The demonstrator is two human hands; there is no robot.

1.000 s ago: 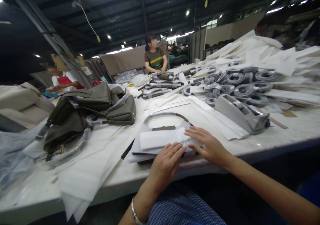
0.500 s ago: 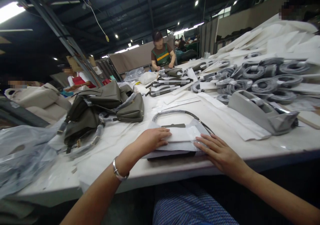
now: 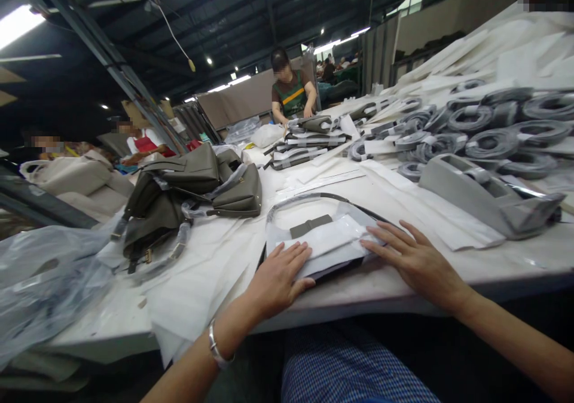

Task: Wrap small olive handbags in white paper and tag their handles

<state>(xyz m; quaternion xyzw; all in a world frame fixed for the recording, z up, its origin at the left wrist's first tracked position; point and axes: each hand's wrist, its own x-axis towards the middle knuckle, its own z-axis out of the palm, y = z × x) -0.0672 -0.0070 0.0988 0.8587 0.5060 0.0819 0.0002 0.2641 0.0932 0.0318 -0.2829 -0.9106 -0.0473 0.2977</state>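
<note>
In front of me on the table lies a dark handbag (image 3: 310,226), mostly covered by white wrapping sheet (image 3: 334,241). Its plastic-wrapped handle (image 3: 309,198) arches out on the far side. My left hand (image 3: 284,274) rests on the near left part of the wrapping, fingers extended and thumb apart. On the right end of the wrapping lies my right hand (image 3: 410,259), its fingers stretched and spread. The bag's dark lower edge shows between the two hands; most of its body is hidden under the sheet.
Olive handbags (image 3: 179,194) are piled at left, beside clear plastic bags (image 3: 49,283). A grey tape dispenser (image 3: 488,197) stands at right, near coiled wrapped straps (image 3: 491,143) and white sheets (image 3: 430,211). A co-worker (image 3: 291,89) handles wrapped straps across the table.
My left hand has shifted toward the near edge of the wrapping, and its thumb has spread. The bag now sits slightly turned, with more of its olive part showing. My right hand stays on the right end.
</note>
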